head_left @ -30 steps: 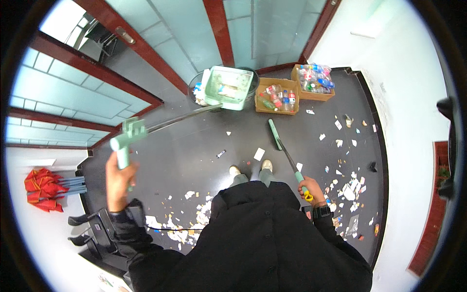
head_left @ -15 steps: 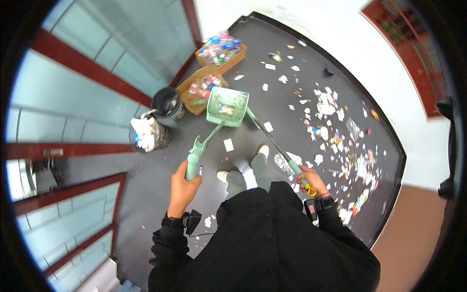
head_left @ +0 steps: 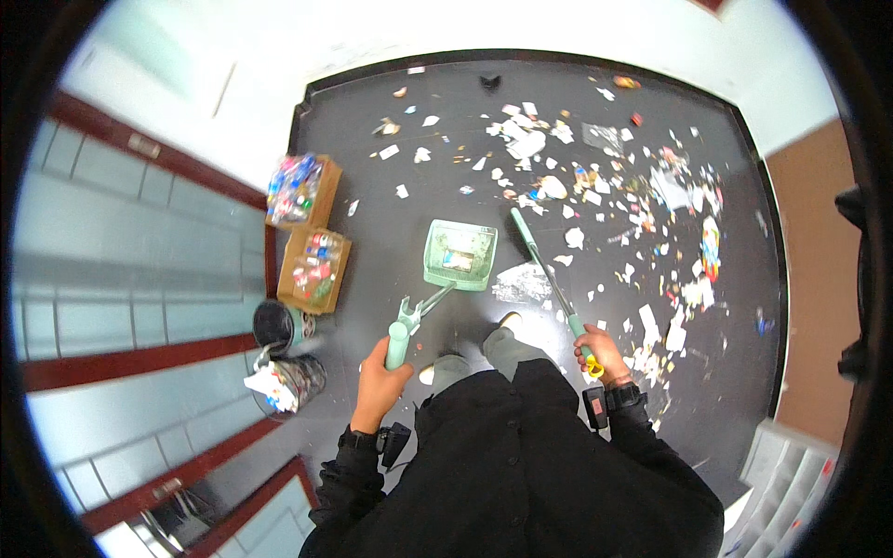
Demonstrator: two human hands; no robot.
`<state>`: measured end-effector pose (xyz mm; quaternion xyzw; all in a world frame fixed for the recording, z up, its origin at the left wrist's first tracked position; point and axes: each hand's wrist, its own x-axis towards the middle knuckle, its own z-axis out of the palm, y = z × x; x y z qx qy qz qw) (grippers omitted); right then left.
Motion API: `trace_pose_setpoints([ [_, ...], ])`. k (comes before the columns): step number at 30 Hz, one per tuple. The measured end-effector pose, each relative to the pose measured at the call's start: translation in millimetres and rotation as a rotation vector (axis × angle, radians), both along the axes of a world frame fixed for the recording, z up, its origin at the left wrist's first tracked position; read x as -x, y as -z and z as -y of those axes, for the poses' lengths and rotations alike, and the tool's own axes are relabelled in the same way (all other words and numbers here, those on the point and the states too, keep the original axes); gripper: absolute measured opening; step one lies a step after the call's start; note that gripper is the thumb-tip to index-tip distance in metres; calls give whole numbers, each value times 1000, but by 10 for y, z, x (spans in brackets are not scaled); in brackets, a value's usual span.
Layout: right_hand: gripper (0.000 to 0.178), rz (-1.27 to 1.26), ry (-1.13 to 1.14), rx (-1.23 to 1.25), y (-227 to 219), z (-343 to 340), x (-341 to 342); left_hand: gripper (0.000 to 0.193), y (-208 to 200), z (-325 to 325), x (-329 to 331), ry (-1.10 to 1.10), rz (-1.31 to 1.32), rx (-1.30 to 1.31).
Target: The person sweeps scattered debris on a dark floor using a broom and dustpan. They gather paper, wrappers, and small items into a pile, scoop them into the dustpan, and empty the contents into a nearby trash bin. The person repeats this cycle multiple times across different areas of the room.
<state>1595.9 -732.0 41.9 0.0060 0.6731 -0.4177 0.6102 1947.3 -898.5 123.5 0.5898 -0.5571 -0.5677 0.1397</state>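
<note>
My left hand [head_left: 379,386] is wrapped round the pale green handle of a long-handled dustpan [head_left: 477,279]. Its wide pan is in front of me, with a little litter lying inside. In my right hand [head_left: 600,352] is the green grip of a broom [head_left: 549,275], which has a yellow hanging loop at its end. The broom's head points away from me, to the right of the dustpan and apart from it. Scattered paper scraps and other litter [head_left: 526,145] cover the dark floor ahead and to the right. A crumpled clear plastic sheet [head_left: 523,284] lies beside the broom's shaft.
To the left, two cardboard boxes [head_left: 328,191] hold plastic bottles. Nearer me stand a black bin [head_left: 273,323] and a second bin [head_left: 310,377] heaped with rubbish. A dark skirting [head_left: 549,59] edges the white wall. A pale rack [head_left: 781,488] is at the lower right.
My view has turned to the right, so the boxes and bins now sit further left and lower. The dustpan and broom have swung round with me, both still held.
</note>
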Motion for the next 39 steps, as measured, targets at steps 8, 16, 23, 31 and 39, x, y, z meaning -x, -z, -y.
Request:
trace_pose_setpoints([
  [8,15,27,321,-29,134,-600,877,33,-25,401,1497,307,35,21],
  [16,13,34,631,-29,-164,-1216,1161,34,-122,787,3129,650,18,45],
  [23,30,-33,886,-29,-182,-1322,1274,36,175,984,4664,1058,-33,166],
  [31,35,-45,1291,-53,-405,-1000,1740,33,395,1216,6424,1298,-60,-21],
  [39,60,-72,1675,-159,-546,-800,1708,23,531,860,7676,1607,-120,-170],
])
